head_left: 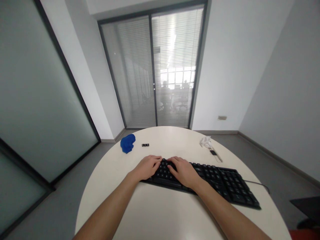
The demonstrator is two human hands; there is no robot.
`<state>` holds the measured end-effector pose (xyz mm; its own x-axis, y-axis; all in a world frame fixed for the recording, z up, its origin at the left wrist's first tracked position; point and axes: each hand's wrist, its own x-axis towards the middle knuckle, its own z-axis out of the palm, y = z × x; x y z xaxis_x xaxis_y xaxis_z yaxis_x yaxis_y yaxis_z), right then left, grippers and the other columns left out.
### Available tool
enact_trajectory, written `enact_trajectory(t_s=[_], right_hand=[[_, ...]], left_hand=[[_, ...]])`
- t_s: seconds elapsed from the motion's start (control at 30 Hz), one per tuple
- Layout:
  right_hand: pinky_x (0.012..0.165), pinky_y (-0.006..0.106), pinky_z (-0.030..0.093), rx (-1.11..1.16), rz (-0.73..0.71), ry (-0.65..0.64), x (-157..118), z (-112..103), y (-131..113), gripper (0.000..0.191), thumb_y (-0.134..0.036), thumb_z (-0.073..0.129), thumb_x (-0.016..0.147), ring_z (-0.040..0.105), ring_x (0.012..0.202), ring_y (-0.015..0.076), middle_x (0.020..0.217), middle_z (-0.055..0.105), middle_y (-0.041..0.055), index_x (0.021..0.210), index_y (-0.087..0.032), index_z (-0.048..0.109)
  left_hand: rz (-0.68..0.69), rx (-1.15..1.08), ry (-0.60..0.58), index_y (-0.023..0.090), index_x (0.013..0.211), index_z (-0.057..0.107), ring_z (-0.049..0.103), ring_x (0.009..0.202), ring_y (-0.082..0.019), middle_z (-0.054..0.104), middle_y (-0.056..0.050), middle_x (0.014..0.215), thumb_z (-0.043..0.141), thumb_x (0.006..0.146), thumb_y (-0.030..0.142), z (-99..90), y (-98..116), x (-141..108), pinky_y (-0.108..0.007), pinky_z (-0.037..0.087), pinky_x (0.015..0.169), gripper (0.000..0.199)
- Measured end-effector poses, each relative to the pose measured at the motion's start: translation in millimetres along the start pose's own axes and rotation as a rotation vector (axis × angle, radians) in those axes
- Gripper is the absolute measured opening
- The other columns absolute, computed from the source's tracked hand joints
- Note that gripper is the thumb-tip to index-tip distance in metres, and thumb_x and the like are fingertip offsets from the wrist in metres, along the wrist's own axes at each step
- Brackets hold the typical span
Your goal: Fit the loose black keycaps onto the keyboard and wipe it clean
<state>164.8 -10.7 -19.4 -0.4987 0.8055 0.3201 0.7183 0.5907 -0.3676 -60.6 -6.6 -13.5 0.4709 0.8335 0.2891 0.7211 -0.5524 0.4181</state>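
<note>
A black keyboard point(212, 176) lies at a slant on the round white table point(155, 210). My left hand point(147, 166) rests over its left end, fingers reaching onto the upper keys and thumb extended. Just to the right, my right hand point(183, 171) lies over the keys with its fingers bent and thumb apart. Neither hand grips anything; some fingertips are hard to make out against the keys. Beyond my left hand sits a small black strip with several segments point(145, 145). Farther left is a crumpled blue cloth-like item point(127, 143).
At the table's back right lie a crumpled white item point(205, 142) and a thin light stick point(217, 155) beside a small black piece point(213, 152). A cable point(257, 183) runs off the keyboard's right side. Glass panels with blinds stand beyond the table.
</note>
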Motion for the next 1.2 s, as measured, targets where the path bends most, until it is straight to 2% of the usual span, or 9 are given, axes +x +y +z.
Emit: enact_trajectory(t_s=[0.17,0.3,0.43,0.57,0.7,0.87,1.0,1.2], right_hand=[[0.096,0.036,0.045,0.007,-0.001,0.004,-0.1,-0.4,0.2,0.028,-0.034,0.049,0.1,0.062,0.107,0.0226,0.116,0.068,0.0077,0.121,-0.022,0.063],[0.096,0.036,0.045,0.001,-0.005,0.005,-0.1,-0.9,0.4,0.029,-0.034,0.048,0.1,0.062,0.106,0.0232,0.117,0.068,0.0079,0.122,-0.021,0.063],[0.097,0.036,0.045,0.001,-0.009,-0.002,-0.2,-1.3,-0.1,0.029,-0.035,0.048,0.101,0.062,0.107,0.0237,0.116,0.068,0.0082,0.122,-0.021,0.063],[0.097,0.037,0.045,0.002,-0.006,-0.002,0.0,-1.1,-0.4,0.029,-0.035,0.048,0.101,0.062,0.107,0.0238,0.117,0.068,0.0079,0.121,-0.021,0.063],[0.097,0.037,0.045,0.004,0.001,-0.008,0.0,-1.7,-0.8,0.03,-0.035,0.048,0.1,0.062,0.107,0.0237,0.117,0.068,0.0078,0.122,-0.021,0.063],[0.097,0.037,0.045,0.009,0.005,-0.009,-0.3,-3.1,-1.4,0.03,-0.035,0.048,0.1,0.061,0.107,0.0237,0.118,0.067,0.0069,0.122,-0.021,0.063],[0.096,0.037,0.045,0.012,0.002,-0.006,-0.6,-2.8,-1.0,0.029,-0.035,0.049,0.1,0.061,0.107,0.0232,0.117,0.067,0.0061,0.122,-0.022,0.062],[0.096,0.036,0.044,0.007,-0.001,-0.005,-0.2,-1.0,0.2,0.028,-0.034,0.049,0.1,0.061,0.107,0.0228,0.116,0.068,0.0067,0.121,-0.022,0.063]], left_hand=[[0.019,-0.042,0.018,0.025,0.124,0.069,0.063,0.118,-0.021,0.069,-0.003,0.127,0.043,0.102,0.034,1.7,-7.9,0.1,-0.033,0.044,0.106,0.036],[-0.12,0.054,0.117,0.025,0.118,0.071,0.064,0.114,-0.02,0.071,-0.002,0.122,0.046,0.101,0.037,0.0,-21.9,9.5,-0.031,0.047,0.102,0.033],[-0.242,0.249,0.23,0.019,0.121,0.068,0.058,0.121,-0.026,0.067,-0.008,0.127,0.052,0.096,0.023,-6.4,-48.6,28.3,-0.038,0.044,0.105,0.03],[-0.244,0.349,0.193,0.019,0.121,0.068,0.055,0.12,-0.029,0.066,-0.01,0.125,0.057,0.092,0.017,-14.5,-77.6,46.8,-0.04,0.043,0.105,0.032],[-0.243,0.419,0.137,0.019,0.121,0.067,0.049,0.124,-0.028,0.063,-0.01,0.129,0.06,0.09,0.014,-15.2,-94.1,58.7,-0.039,0.042,0.104,0.033],[-0.246,0.457,0.088,0.019,0.101,0.073,0.052,0.118,-0.028,0.07,-0.011,0.113,0.056,0.091,0.01,-9.8,-97.9,67.4,-0.04,0.042,0.101,0.022],[-0.236,0.428,0.084,0.019,0.089,0.075,0.055,0.114,-0.029,0.072,-0.012,0.103,0.055,0.091,0.01,-7.7,-94.6,70.3,-0.041,0.043,0.099,0.022],[-0.238,0.271,0.14,0.021,0.103,0.074,0.064,0.106,-0.026,0.074,-0.008,0.109,0.06,0.09,0.017,-5.5,-71.4,60.5,-0.038,0.046,0.096,0.02]])
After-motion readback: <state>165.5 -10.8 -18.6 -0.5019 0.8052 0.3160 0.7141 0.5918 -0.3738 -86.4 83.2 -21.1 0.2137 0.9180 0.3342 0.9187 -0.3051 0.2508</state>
